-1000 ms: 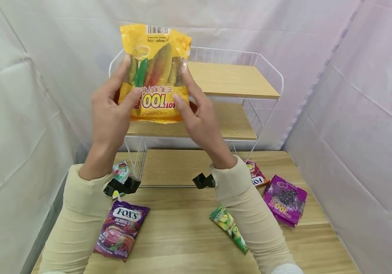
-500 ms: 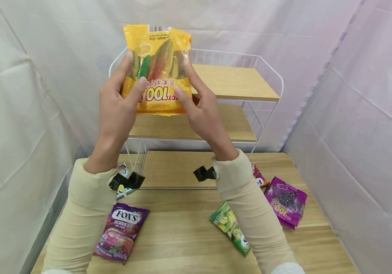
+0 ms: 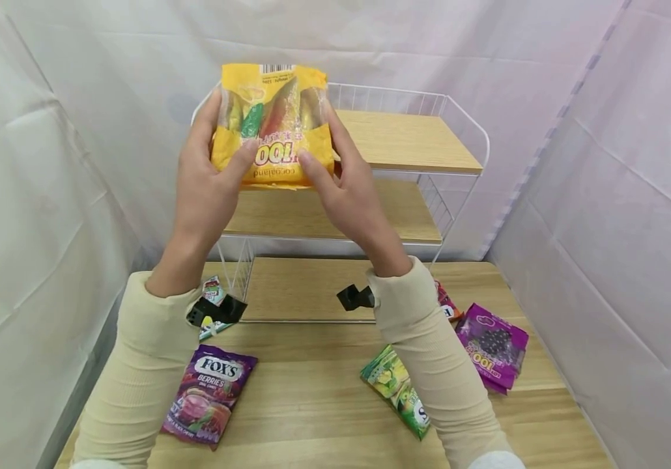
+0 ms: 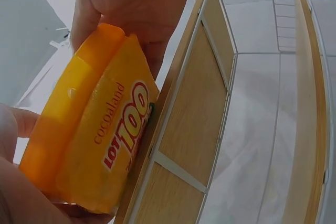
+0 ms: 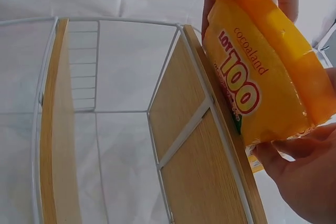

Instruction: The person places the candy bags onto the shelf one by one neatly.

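Note:
Both hands hold a yellow Cocoaland Lot 100 gummy candy bag (image 3: 273, 124) at the height of the rack's top shelf, lettering upside down in the head view. My left hand (image 3: 206, 176) grips its left side, thumb on the front; my right hand (image 3: 352, 189) grips the right side likewise. In the left wrist view the candy bag (image 4: 100, 129) lies against the top shelf's front edge (image 4: 173, 77); the right wrist view shows the same candy bag (image 5: 257, 72) there. Whether it rests on the board cannot be told. Fingers behind the bag are partly hidden.
A white wire rack with wooden shelves (image 3: 406, 140) stands at the back of the table. Around it lie a purple Fox's berries bag (image 3: 209, 394), a green candy bag (image 3: 397, 391), a purple Lot 100 bag (image 3: 492, 348), a red bag (image 3: 447, 303) and a light-blue packet (image 3: 212, 293).
The yellow bag has moved slightly right and away from me toward the top shelf, its top tipping back. Both hands have moved with it and keep their grip.

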Tool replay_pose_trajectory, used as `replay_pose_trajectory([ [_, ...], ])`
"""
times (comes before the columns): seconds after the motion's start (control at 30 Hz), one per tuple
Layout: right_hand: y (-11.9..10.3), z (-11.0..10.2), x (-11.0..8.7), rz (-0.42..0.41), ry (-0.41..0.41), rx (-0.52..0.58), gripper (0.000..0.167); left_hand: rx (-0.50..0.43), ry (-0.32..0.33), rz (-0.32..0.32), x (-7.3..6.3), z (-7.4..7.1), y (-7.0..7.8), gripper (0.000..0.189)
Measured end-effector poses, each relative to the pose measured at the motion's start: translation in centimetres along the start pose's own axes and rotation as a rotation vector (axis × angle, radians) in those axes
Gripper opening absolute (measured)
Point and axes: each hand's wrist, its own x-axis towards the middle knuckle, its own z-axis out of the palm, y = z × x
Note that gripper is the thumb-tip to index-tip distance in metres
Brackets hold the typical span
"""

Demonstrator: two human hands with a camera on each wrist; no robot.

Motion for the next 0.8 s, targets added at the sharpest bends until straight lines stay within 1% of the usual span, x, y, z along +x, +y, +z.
replay_pose_trajectory([
  [0.2, -0.3, -0.1, -0.3, 0.018, -0.005, -0.057, 0.067, -0.015, 0.011, -0.001, -0.2, -0.4, -0.3, 0.063],
  [0.3, -0.5, -0.2, -0.6, 0.010, -0.019, -0.116, 0.067, 0.015, 0.017, 0.010, -0.5, -0.5, -0.5, 0.061],
  [0.37, -0.5, -0.3, -0.8, -0.005, -0.024, -0.156, 0.068, 0.058, 0.024, 0.040, -0.7, -0.6, -0.8, 0.058],
  [0.47, -0.2, -0.4, -1.1, -0.032, -0.012, -0.212, 0.068, 0.140, 0.039, 0.118, -1.0, -0.7, -1.3, 0.056],
  [0.53, 0.4, -0.5, -1.3, -0.071, 0.003, -0.241, 0.068, 0.194, 0.059, 0.193, -1.2, -0.7, -1.7, 0.053],
  [0.6, 1.4, -0.7, -1.4, -0.139, 0.023, -0.274, 0.069, 0.241, 0.082, 0.286, -1.5, -0.7, -2.2, 0.052],
  [0.67, 2.6, -0.8, -1.4, -0.233, 0.048, -0.310, 0.069, 0.285, 0.117, 0.392, -1.8, -0.7, -2.5, 0.050],
  [0.77, 3.8, -1.0, -1.4, -0.375, 0.097, -0.360, 0.063, 0.315, 0.182, 0.546, -2.1, -0.3, -3.0, 0.043],
  [0.8, 4.1, -1.1, -1.4, -0.407, 0.120, -0.382, 0.060, 0.317, 0.206, 0.579, -2.2, -0.1, -3.1, 0.040],
])
